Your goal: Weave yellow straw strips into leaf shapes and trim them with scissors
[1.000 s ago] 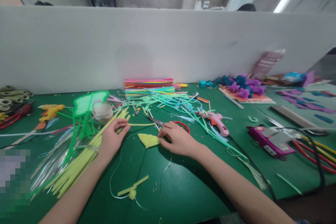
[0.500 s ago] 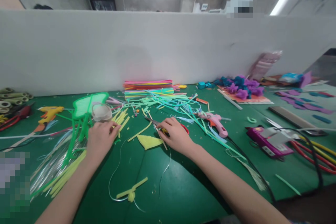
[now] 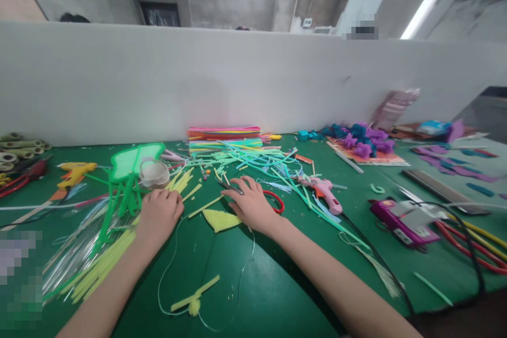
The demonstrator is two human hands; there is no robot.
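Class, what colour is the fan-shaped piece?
The fan-shaped piece is yellow, shown best in the head view.

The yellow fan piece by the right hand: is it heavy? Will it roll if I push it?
The yellow fan piece is probably light, since it looks thin. Being broad and flat, it would likely slide over the green table rather than roll.

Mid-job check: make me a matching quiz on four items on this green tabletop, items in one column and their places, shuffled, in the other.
Items
1. Yellow fan-shaped piece
2. Pink glue gun
3. Yellow glue gun
4. Stack of multicoloured chenille stems

Places
A. To the right of the right hand
B. Beyond both hands, by the white partition
C. To the left of the left hand
D. Between the two hands, nearer the right one

Pairs: 1-D, 2-A, 3-C, 4-B
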